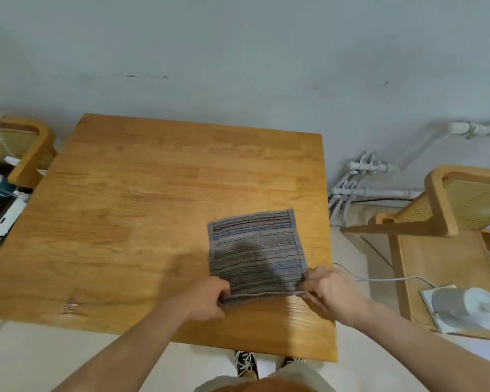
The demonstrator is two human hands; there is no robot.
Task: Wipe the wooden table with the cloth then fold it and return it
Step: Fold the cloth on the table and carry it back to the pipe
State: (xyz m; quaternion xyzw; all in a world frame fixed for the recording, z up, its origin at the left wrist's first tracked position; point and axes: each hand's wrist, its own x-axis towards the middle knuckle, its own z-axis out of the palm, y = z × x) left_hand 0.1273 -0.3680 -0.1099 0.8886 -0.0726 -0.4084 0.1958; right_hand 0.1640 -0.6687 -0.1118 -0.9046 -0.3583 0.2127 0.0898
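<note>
A striped cloth [256, 250] lies flat on the wooden surface [142, 199], toward its near right corner, with its far edge pointing at the wall and its right edge running close along the surface's right side. The left hand [207, 299] closes its grip on the cloth's near left corner, fingers curled over the hem, and the right hand [327, 290] pinches the near right corner the same way. Between the two hands the near hem is drawn into a thin, slightly raised line, while the rest of the cloth stays flat on the wood. The hands' shadow falls across the middle of the cloth.

The rest of the surface around the cloth is bare wood. To the right of the cloth, off the surface, stands a cane-backed chair [464, 202] over a low wooden shelf [441, 267] holding a round white and grey object [464, 309], blurred; a thin cable [379, 279] runs from it toward the right hand. Beyond the cloth's far right, white pipes [359, 179] run along the wall. Far left of the cloth, another cane chair [20, 148] stands beside some cluttered items that are too blurred to make out. Below the surface's near edge, black laced shoes [245, 363] show on the floor.
</note>
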